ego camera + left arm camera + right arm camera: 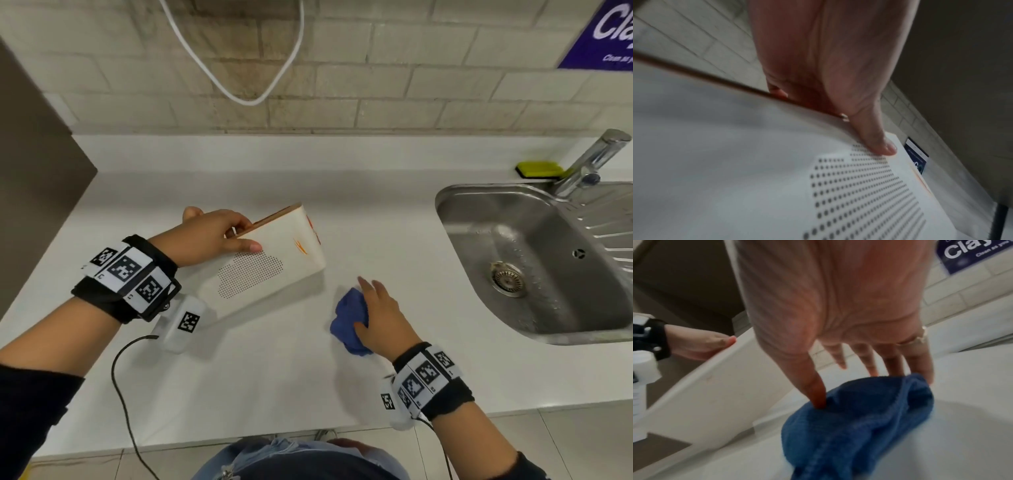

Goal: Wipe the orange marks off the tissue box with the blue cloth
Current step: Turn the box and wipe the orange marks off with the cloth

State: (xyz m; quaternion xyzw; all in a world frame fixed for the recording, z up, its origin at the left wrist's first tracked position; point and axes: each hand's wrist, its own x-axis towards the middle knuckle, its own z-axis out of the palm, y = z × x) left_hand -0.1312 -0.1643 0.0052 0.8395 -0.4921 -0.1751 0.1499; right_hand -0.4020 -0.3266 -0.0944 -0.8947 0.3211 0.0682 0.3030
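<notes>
Left hand (214, 236) grips the tilted tissue box (270, 263) (orange marks (301, 246) showing); right hand (382, 315) lies flat-fingered on blue cloth (349, 320)

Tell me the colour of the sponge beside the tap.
Yellow-green sponge, head view.

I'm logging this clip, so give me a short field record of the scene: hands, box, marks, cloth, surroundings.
left hand: grips the box's top edge, tilting it
box: white, one edge on the counter
marks: orange, unwiped, near the box's right end
right hand: fingers straight, on the cloth
cloth: blue, bunched on the counter, apart from the box
sink: at right
</notes>
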